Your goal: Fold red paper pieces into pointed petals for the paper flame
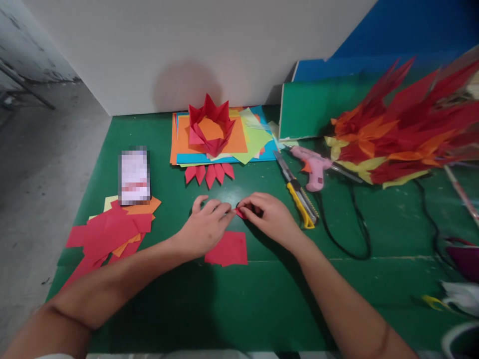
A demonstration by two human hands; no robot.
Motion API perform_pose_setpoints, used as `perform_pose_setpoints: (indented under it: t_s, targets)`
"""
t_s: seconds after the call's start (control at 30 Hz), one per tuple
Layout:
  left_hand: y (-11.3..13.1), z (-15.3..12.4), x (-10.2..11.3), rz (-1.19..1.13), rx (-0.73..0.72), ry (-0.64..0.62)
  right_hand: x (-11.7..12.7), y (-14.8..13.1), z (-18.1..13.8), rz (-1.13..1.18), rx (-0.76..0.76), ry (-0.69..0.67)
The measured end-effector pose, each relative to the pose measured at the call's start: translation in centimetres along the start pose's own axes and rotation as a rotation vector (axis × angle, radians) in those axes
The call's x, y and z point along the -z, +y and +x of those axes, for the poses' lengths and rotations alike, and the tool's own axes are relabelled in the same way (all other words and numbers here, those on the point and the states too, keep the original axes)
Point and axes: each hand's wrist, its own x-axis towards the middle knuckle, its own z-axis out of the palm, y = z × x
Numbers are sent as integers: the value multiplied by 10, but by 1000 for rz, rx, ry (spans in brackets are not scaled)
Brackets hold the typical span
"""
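Tiny red paper piece (241,214) pinched in the right grip (267,214)

So the right grip is closed right down, thumb and fingertips together on the tiny red paper piece. The left grip (205,224) is half curled, fingertips up at the other side of it; honestly can't tell if it has hold of it too. Just on the near side of the grips, a flat red sheet (235,248) lies on the green bench (247,304). Straight beyond them there's a row of red petals (210,175), then a coloured paper stack (239,135) with a red folded ring (215,146) on top. Off to the right of the right grip: a yellow cutter (298,202), a pink glue gun (316,167), and farther over a big red-and-orange paper bundle (407,124). Left of the left grip is a messy paper pile (108,234), with a pixelated rectangle (134,174) at its far end.
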Motion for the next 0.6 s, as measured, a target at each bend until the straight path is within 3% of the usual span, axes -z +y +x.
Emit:
perform_pose_setpoints:
  t_s: [0.2,0.43,0.6]
  targets:
    - [0,0,2,-69,56,-41,-5,1,0,-38,41,2]
    - [1,-2,-3,-30,-44,-54,-5,3,0,-81,92,22]
    - [2,0,0,1,-24,-49,-1,10,0,-54,171,-1]
